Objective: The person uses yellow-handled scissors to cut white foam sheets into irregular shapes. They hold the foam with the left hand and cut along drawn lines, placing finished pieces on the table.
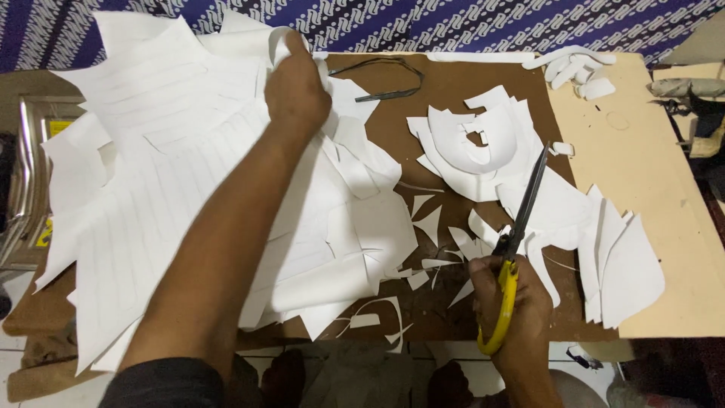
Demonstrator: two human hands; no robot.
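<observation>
The left hand (296,85) grips the top edge of a big heap of white sheets (174,189) on the brown table (453,83). The right hand (513,306) holds yellow-handled scissors (517,227), blades pointing away over curved white cut pieces (476,147). Small scraps (430,227) lie between the hands.

The right hand (512,302) hides the yellow scissors' (515,249) grip; the metal machine (30,174) is cut off left.

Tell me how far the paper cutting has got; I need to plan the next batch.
Done: curved cut pieces are stacked on the brown board, with scraps around them. In hand: the right hand holds yellow-handled scissors, blades nearly closed; the left hand grips a sheet from the big white pile. Left: that pile looks mostly uncut.
</observation>
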